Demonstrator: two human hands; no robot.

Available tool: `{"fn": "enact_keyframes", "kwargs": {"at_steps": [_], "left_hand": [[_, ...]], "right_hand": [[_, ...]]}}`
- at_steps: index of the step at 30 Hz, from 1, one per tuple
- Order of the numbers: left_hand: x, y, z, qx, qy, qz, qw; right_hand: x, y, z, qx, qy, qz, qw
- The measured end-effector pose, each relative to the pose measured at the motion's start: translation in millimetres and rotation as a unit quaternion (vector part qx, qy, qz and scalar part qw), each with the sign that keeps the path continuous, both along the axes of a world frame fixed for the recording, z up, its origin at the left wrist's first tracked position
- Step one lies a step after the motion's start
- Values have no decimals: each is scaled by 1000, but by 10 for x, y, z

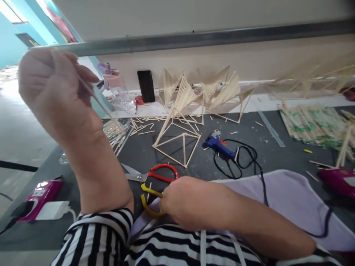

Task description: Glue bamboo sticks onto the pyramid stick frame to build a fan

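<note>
My left hand (62, 83) is raised at the upper left, its fingers closed on a thin wooden stick (100, 104) that slants down to the right. Low in the middle, my right hand (188, 201) is curled over a yellow-handled tool (149, 210) like pliers; its jaws are hidden under the hand. Just beyond lie scissors (164, 173) with red handles, blades spread. A stick frame (177, 157) with triangular sides stands on the dark table (133, 147). A blue glue gun (219, 144) lies to its right.
Several stick models (188, 92) stand along the wall beside an upright phone (146, 86) and a bottle (116, 88). Bundled sticks (307, 123) lie at right. A lavender cloth (288, 207) and the glue gun's cord (259, 166) cover the front right. A magenta power strip (41, 195) sits at left.
</note>
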State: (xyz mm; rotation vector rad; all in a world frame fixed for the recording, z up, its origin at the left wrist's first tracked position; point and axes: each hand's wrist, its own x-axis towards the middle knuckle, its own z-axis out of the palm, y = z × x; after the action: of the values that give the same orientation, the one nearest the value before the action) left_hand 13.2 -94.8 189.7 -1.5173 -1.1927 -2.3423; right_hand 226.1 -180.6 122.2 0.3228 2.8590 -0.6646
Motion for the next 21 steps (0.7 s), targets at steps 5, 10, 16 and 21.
{"fn": "enact_keyframes", "kwargs": {"at_steps": [5, 10, 16, 21], "left_hand": [[184, -185, 38, 37, -69, -155, 985], [636, -438, -8, -85, -54, -290, 952], [773, -464, -101, -242, 144, -399, 873], [657, -373, -107, -229, 183, -368, 882]], "right_hand": [[138, 47, 55, -24, 127, -202, 971], [154, 126, 153, -109, 250, -344, 898], [151, 225, 130, -80, 371, -342, 859], [433, 385, 273, -7, 358, -387, 850]]}}
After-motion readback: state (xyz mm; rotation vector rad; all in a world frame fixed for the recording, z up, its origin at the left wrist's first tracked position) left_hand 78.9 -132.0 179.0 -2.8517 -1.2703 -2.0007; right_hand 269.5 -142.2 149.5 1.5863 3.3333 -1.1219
